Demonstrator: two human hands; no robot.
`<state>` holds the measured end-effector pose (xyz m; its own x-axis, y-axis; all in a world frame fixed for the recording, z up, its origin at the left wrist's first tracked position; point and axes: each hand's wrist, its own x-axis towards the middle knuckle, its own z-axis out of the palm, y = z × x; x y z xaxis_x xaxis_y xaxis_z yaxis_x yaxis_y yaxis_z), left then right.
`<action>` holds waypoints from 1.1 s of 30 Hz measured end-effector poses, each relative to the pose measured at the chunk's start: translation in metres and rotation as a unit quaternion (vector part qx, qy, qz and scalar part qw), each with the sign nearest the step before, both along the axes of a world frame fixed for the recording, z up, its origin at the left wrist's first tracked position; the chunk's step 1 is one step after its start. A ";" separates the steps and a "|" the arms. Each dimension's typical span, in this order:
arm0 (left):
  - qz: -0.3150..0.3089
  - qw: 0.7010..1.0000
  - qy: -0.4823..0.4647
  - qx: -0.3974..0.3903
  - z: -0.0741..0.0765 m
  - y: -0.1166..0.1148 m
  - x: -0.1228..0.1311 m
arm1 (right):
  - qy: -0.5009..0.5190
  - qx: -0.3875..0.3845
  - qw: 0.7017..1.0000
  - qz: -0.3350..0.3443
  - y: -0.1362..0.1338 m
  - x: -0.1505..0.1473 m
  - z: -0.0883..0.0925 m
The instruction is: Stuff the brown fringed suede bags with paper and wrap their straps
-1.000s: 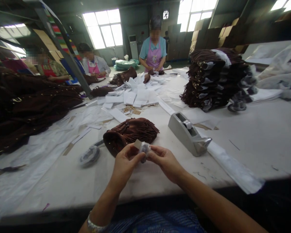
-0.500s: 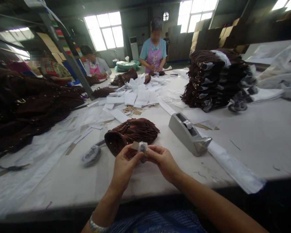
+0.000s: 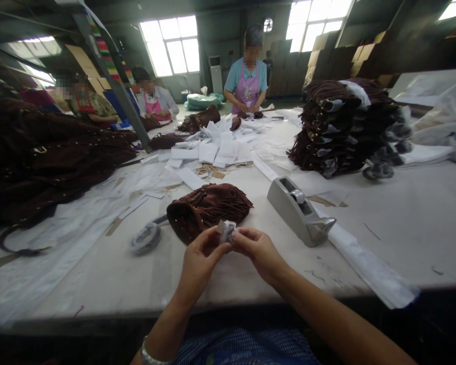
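My left hand (image 3: 203,256) is closed in a pinch on a small plastic-wrapped piece (image 3: 228,231), with a bit of brown card showing at its upper left. From the other side, the fingertips of my right hand (image 3: 259,252) pinch the same piece. What lies inside the wrapping I cannot make out. Just beyond my hands a dark brown fringed bag (image 3: 213,205) lies on its side, its mouth facing left. To its left rests a coiled strap wrapped in clear plastic (image 3: 146,238). A grey tape dispenser (image 3: 298,210) stands to the right.
White foam sheets (image 3: 220,147) are heaped mid-table. Brown fringed bags (image 3: 338,129) form a stack at the right, and a larger brown pile (image 3: 49,157) fills the left. A flattened plastic roll (image 3: 372,268) reaches the front edge. A co-worker in a pink apron (image 3: 249,86) works opposite; others are at left.
The whole view has shifted slightly to the right. Both hands keep their pinch on the wrapped piece, which appears a little more tilted. The bag and dispenser rest where they were.
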<state>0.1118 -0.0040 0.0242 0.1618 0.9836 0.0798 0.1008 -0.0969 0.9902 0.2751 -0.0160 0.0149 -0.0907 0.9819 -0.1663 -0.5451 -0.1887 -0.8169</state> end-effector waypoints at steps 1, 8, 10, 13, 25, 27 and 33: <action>0.000 1.000 0.013 0.003 0.000 -0.001 -0.002 | 0.011 -0.012 1.000 0.007 0.000 0.000 -0.001; -0.010 0.999 -0.040 -0.033 -0.004 0.002 -0.004 | 0.033 -0.064 0.997 0.026 0.002 -0.001 -0.001; -0.006 0.998 -0.043 -0.042 -0.005 0.004 -0.004 | 0.016 -0.034 0.999 0.035 0.002 0.003 0.001; 0.000 0.998 -0.033 -0.052 -0.003 0.006 -0.001 | -0.049 0.013 0.997 0.056 0.000 0.013 0.008; -0.084 0.994 -0.022 -0.070 0.019 0.013 0.003 | -0.270 0.086 0.953 0.103 0.017 0.042 0.022; -0.079 0.994 -0.020 -0.074 0.019 0.013 0.003 | -0.251 0.074 0.957 0.122 0.022 0.043 0.022; -0.077 0.995 -0.012 -0.068 0.017 0.015 0.003 | -0.246 0.038 0.959 0.135 0.027 0.044 0.025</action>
